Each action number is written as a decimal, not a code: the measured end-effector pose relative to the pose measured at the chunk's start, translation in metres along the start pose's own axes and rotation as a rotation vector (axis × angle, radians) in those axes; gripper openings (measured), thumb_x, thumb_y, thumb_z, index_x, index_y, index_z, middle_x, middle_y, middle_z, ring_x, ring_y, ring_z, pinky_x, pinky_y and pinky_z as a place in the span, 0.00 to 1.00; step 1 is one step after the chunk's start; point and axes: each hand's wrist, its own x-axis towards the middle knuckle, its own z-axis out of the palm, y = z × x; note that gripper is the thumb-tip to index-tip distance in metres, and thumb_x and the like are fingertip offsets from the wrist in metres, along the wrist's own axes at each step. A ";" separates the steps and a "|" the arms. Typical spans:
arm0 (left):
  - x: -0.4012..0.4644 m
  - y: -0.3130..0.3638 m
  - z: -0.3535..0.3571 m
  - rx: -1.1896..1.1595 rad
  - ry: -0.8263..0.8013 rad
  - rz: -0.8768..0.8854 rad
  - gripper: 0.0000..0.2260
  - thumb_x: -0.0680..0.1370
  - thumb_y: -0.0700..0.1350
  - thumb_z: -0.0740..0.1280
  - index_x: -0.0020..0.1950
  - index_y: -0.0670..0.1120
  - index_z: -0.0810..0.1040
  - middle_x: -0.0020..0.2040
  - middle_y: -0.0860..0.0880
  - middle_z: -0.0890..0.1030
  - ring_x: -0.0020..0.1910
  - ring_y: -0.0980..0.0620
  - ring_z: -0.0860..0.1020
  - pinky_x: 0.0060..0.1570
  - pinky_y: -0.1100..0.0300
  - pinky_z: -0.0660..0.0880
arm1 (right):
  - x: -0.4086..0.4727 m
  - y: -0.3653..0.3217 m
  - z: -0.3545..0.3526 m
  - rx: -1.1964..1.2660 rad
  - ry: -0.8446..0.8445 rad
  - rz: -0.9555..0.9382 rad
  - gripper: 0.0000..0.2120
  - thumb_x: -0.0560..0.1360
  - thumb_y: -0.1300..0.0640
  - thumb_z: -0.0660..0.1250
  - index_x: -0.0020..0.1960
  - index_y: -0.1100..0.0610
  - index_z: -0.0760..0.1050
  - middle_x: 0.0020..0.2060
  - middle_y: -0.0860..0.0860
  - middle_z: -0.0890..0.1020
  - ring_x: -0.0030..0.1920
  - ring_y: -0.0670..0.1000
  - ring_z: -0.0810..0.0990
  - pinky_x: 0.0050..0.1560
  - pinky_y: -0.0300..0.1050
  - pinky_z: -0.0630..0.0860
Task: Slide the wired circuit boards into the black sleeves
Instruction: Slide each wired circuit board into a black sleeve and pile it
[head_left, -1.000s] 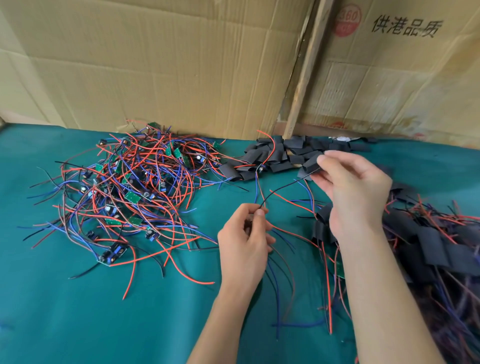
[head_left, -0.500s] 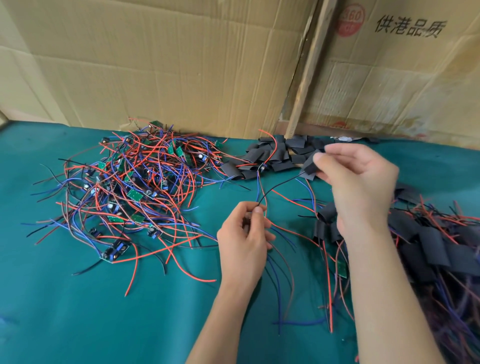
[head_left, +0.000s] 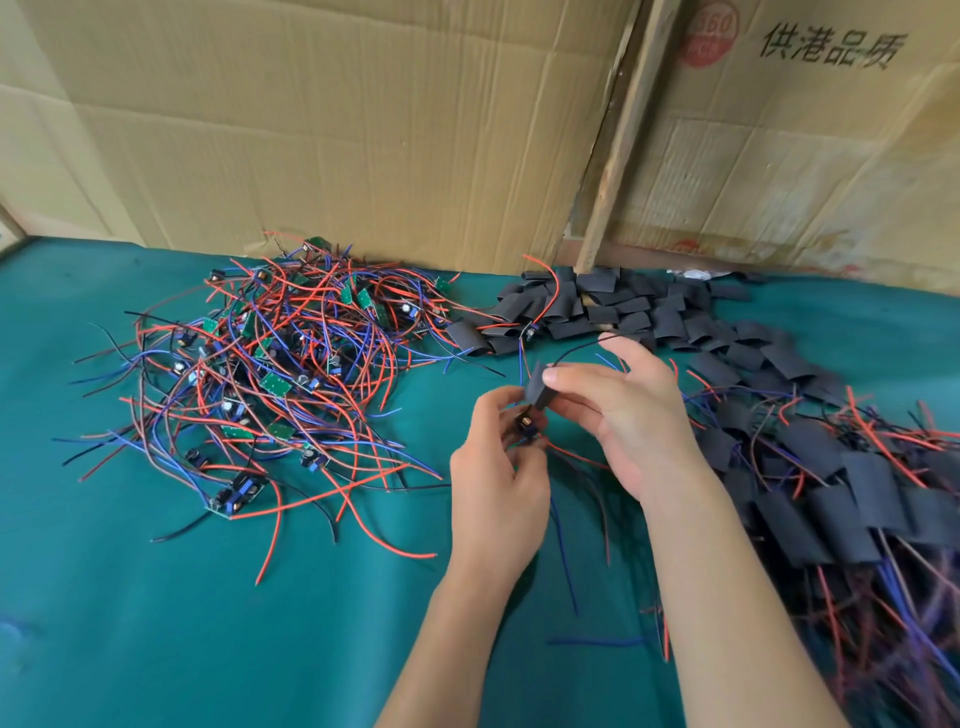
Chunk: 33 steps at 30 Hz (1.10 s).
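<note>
Right fingers: the right hand pinches a short flat black sleeve of soft tubing between thumb and forefinger, the other fingers loosely curled behind it; a thin black lead wire arcs up out of its far end.
Left fingers: the left hand is curled round a small wired circuit board with a dark component on it, held by thumb and fingertips just under the sleeve's lower mouth.
Where the board is: at the mouth, touching or nearly so; none of the board itself looks to be inside yet (the fingers hide its lower half, so I cannot be sure).
Step in hand: feeding the board in after its lead.
How to do it well: squeeze the sleeve by its edges so the flat mouth bulges open, not by its faces; line the board's long side up with the tube; let the tall component enter without catching the rim; push from the left while the right hand holds still.
Likely snag: the red and blue trailing wires hanging below may tug the board askew.
Supply: the tangled heap of bare green boards with red and blue wires lies to the left on the teal cloth table.
Empty sleeves: a heap of black sleeves lies beyond the hands against the cardboard wall.
Done: the sleeved boards in a pile at the right.
</note>
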 end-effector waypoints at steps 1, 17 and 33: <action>0.000 -0.001 -0.001 0.021 0.007 0.000 0.18 0.76 0.32 0.60 0.62 0.49 0.74 0.50 0.53 0.85 0.48 0.58 0.84 0.50 0.69 0.76 | 0.000 0.001 0.000 -0.023 -0.010 -0.001 0.40 0.69 0.74 0.74 0.77 0.64 0.61 0.40 0.59 0.87 0.45 0.57 0.86 0.49 0.52 0.85; 0.003 -0.001 -0.003 -0.076 0.229 -0.059 0.07 0.79 0.35 0.68 0.45 0.47 0.78 0.40 0.53 0.83 0.36 0.53 0.86 0.39 0.63 0.78 | -0.001 -0.009 -0.007 -0.458 -0.164 -0.161 0.50 0.61 0.63 0.81 0.78 0.54 0.63 0.37 0.52 0.87 0.38 0.48 0.86 0.50 0.39 0.81; 0.003 -0.002 -0.001 -0.031 0.110 -0.035 0.07 0.76 0.35 0.71 0.48 0.47 0.79 0.41 0.48 0.83 0.36 0.47 0.83 0.39 0.49 0.82 | -0.003 -0.011 -0.009 -0.625 -0.218 -0.025 0.28 0.66 0.58 0.79 0.64 0.51 0.76 0.40 0.51 0.88 0.39 0.47 0.83 0.40 0.44 0.77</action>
